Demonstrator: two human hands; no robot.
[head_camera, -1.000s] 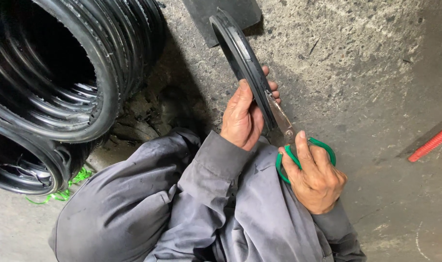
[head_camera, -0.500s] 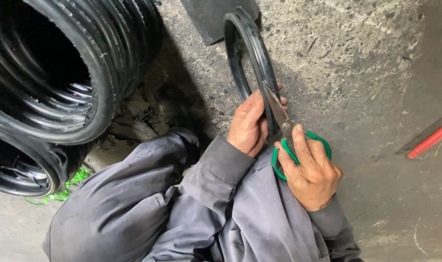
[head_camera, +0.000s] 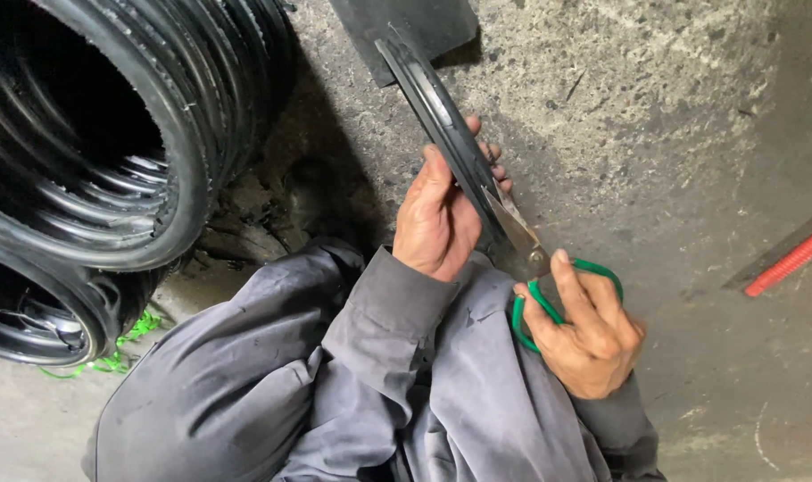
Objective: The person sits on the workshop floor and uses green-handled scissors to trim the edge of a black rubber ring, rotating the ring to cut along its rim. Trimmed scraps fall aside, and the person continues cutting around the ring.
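Scissors [head_camera: 524,254] with green handles are gripped in the right hand [head_camera: 589,344], with the fingers pushed through the loops and curled shut around them. The blades are pointed up and to the left, and they are set against the lower end of a black rubber ring [head_camera: 446,134]. How wide the blades are spread cannot be told, since one blade is hidden behind the rubber.

The ring is pinched near its lower end by the left hand [head_camera: 437,223], thumb on the near side and fingertips just seen on the far side. The ring is seen almost edge on, so its long line runs from the scissors up and to the left, away from the body. The left hand is nearer to the ring's middle; the right hand sits just below and to the right of it.

A flat dark sheet [head_camera: 406,31] lies behind the ring's top end. Big black corrugated pipe coils [head_camera: 111,134] are stacked on the left, well apart from both hands. A red ribbed rod [head_camera: 794,259] lies on the concrete floor [head_camera: 656,116] at the right. Grey trouser legs [head_camera: 272,393] fill the bottom of the view, perhaps with one knee used as a rest.
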